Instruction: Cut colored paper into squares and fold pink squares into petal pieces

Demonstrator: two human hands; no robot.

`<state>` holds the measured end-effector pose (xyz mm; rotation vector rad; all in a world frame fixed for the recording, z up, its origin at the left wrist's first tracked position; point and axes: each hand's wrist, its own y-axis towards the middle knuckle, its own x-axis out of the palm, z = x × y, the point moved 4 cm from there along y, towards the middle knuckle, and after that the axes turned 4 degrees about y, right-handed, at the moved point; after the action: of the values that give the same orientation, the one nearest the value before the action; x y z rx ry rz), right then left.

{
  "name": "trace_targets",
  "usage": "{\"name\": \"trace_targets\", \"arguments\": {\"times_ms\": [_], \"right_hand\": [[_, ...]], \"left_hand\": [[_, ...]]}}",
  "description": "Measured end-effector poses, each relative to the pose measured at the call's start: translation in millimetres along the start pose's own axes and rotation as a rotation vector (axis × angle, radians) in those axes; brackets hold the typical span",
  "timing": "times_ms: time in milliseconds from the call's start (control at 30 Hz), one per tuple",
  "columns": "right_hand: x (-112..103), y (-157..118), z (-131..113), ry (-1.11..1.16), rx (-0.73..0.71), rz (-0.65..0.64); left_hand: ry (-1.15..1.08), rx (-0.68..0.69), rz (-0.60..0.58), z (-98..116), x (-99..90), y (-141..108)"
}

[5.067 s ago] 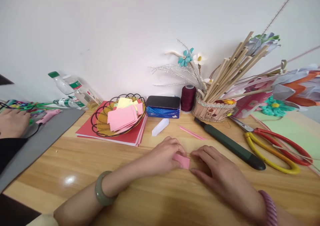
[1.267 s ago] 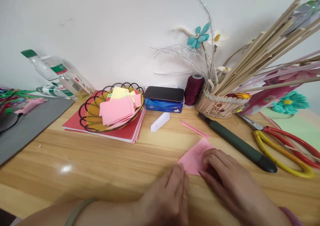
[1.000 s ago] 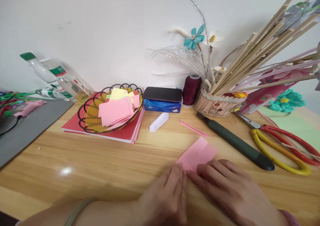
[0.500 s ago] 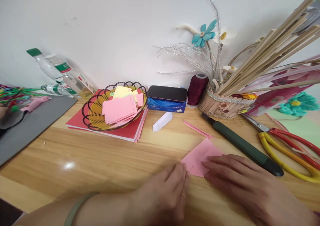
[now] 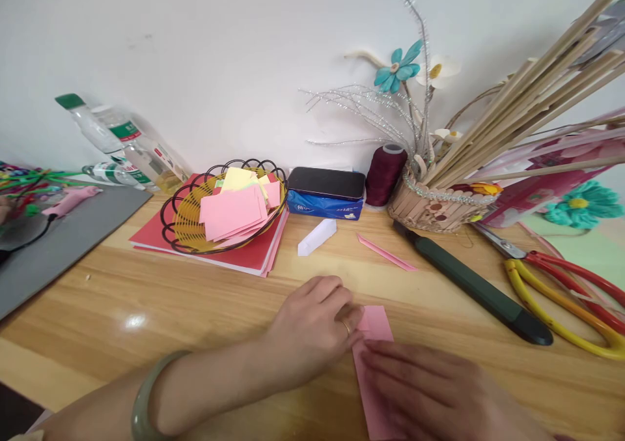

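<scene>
Yellow basket [image 5: 183, 225] cradles pink and yellow slips [image 5: 232, 214]; left hand [image 5: 312, 327] curled, pinch unclear, right hand [image 5: 437, 389] flat, both on pink paper [image 5: 379, 324].

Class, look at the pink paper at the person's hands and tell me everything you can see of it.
The pink paper looks thin, plain and matte, with a line, perhaps a crease, near its far end. It lies long and narrow on the wooden table, stretching toward the picture's bottom edge. The left hand touches its left side; the right hand lies across it, hiding part.
</scene>
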<state>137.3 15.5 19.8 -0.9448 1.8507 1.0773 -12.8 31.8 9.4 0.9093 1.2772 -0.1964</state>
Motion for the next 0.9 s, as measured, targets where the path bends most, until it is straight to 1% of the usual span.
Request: {"name": "trace_targets", "arguments": {"times_ms": [67,100,133,167,233,400,500,700,900], "right_hand": [[-7.6,-2.5,10.5,-0.030,0.185,0.132],[-9.2,-4.6,15.9,-0.061,0.292,0.173],[-9.0,-6.5,20.5,-0.091,0.389,0.189],[-7.7,-7.6,23.7,-0.109,0.457,0.193],[-3.3,-7.4,27.0,-0.103,0.532,0.185],[5.7,-0.8,35.0,0.056,0.678,0.182],[7.6,4.2,40.7,0.081,0.730,0.179],[8.1,7.5,44.2,0.040,0.735,0.229],[3.2,8.7,46.3,0.024,0.699,0.202]], "left_hand": [[0.015,0.024,0.060,0.5,1.4,-1.5],[0.021,0.029,0.075,0.8,2.6,-2.5],[0.026,0.036,0.080,1.5,3.7,-3.4],[0.033,0.045,0.080,2.4,4.7,-4.1],[0.047,0.067,0.076,4.7,5.4,-4.6],[0.026,0.068,0.079,5.4,4.1,-1.7],[-0.004,0.048,0.083,2.0,4.4,-0.7],[0.011,0.042,0.013,-1.8,11.1,-1.6],[-0.022,0.007,0.042,-2.1,13.0,-0.9]]}}
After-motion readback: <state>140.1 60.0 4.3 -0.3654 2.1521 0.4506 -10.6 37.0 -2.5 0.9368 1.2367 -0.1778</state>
